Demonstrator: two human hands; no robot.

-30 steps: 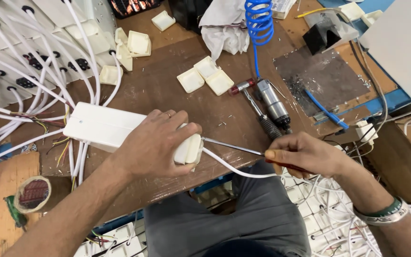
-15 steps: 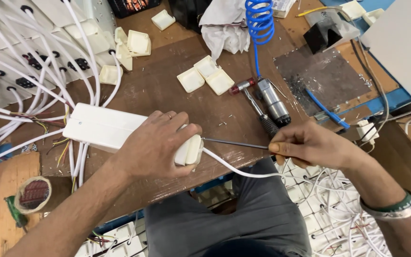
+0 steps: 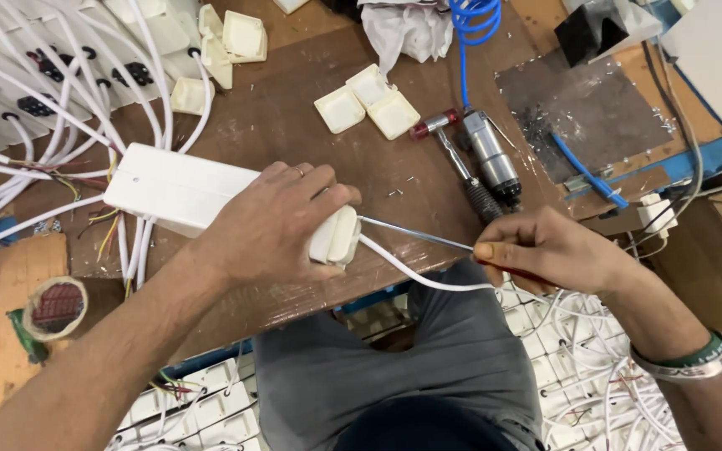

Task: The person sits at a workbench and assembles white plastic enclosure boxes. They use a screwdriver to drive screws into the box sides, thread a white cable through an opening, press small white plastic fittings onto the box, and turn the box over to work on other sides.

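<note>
Bright even light, sharp, wide-angle edges

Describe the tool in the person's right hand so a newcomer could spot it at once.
Start at the long white box on the brown workbench, pinned by the left hand. From its end cap a thin metal shaft runs right into the right hand: the screwdriver. Unlike the white cable beneath, it is straight and shiny.

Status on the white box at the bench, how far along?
Done: cable already runs into the white box.
In hand: left hand pins the box, right hand drives a screwdriver into its end cap.
Left: loose caps lie unfitted.
</note>
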